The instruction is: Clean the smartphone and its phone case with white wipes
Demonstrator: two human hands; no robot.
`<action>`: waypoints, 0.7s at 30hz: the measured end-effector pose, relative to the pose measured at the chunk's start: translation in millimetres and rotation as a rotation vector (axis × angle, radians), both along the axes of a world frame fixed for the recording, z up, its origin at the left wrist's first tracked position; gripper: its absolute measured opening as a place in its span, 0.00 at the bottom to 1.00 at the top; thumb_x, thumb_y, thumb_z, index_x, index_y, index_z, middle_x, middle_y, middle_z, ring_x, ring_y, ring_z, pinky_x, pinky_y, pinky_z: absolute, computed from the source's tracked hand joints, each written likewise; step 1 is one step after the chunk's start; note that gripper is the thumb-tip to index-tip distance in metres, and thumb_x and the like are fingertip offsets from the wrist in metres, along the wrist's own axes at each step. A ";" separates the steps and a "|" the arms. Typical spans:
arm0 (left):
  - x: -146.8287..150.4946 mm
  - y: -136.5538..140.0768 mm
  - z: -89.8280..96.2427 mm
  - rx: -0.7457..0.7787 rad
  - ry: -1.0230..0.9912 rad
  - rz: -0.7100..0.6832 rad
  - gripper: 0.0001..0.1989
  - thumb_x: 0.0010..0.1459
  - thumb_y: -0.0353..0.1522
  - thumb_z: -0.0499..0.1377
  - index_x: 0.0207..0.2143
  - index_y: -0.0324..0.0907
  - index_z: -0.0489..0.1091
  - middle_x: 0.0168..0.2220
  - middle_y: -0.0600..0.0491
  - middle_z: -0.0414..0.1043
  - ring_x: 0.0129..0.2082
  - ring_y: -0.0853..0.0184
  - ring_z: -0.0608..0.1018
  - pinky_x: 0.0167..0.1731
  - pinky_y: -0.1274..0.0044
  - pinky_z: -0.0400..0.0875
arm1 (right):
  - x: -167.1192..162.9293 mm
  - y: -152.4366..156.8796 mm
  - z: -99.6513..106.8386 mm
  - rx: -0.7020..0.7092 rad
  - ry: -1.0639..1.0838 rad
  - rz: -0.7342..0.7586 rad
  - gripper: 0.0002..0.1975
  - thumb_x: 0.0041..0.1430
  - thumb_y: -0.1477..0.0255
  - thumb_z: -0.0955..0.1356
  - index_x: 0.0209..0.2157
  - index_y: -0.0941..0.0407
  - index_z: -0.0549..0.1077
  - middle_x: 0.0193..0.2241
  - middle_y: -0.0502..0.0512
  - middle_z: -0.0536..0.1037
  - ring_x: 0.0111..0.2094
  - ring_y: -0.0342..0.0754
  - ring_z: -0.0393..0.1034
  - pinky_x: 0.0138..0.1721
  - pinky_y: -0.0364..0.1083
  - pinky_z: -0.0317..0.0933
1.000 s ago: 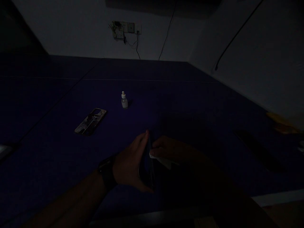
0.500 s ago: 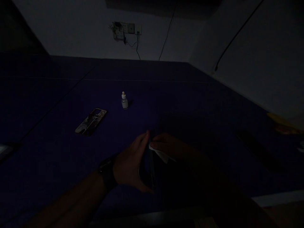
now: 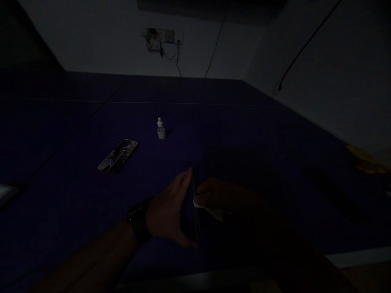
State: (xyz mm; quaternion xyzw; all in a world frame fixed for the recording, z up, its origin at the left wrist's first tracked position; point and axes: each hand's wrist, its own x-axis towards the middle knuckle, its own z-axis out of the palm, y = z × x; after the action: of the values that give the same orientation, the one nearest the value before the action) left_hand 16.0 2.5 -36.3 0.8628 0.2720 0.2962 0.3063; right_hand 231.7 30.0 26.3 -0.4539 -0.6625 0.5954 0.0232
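The picture is very dark. My left hand [image 3: 166, 213], with a black watch [image 3: 139, 221] on its wrist, grips a dark phone [image 3: 188, 219] by its two ends, thumb at the near end and fingers at the far end. The phone is tilted up on its long edge. Against that edge my right hand [image 3: 215, 193] presses a folded white tissue [image 3: 214, 211], pinched between thumb and fingers. Beyond my hands a small dropper bottle [image 3: 161, 132] stands upright. Left of it a patterned phone case [image 3: 118, 156] lies flat.
The blue-purple tabletop [image 3: 244, 126] reaches back to a white wall with sockets [image 3: 161, 36] and hanging cables. At right lie a dark long object [image 3: 332, 195] and something yellow [image 3: 366, 156]. A pale object [image 3: 7, 193] sits at the left edge.
My right hand has slid the tissue a little nearer to me along the phone's edge. My left hand and the phone stay almost where they were.
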 end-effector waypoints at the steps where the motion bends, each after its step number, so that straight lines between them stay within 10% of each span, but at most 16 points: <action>1: 0.1 0.2 0.1 0.005 -0.002 -0.003 0.85 0.26 0.53 0.76 0.69 0.49 0.15 0.70 0.34 0.35 0.66 0.32 0.53 0.57 0.44 0.63 | 1.5 -0.7 1.6 -0.005 -0.015 0.023 0.19 0.56 0.56 0.70 0.23 0.57 0.69 0.17 0.43 0.63 0.18 0.38 0.55 0.19 0.39 0.48; 21: 0.7 -0.1 2.4 0.002 0.039 0.013 0.85 0.27 0.56 0.74 0.68 0.46 0.14 0.70 0.32 0.35 0.67 0.33 0.53 0.57 0.47 0.64 | 1.1 -13.5 11.9 0.034 -0.114 0.060 0.17 0.58 0.58 0.69 0.25 0.58 0.72 0.19 0.46 0.69 0.18 0.39 0.61 0.18 0.38 0.51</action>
State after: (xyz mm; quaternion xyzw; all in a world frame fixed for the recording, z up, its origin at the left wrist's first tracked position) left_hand 16.7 2.4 -33.8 0.8670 0.2832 0.2814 0.2982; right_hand 232.9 16.4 38.2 -0.4666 -0.6861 0.5577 -0.0245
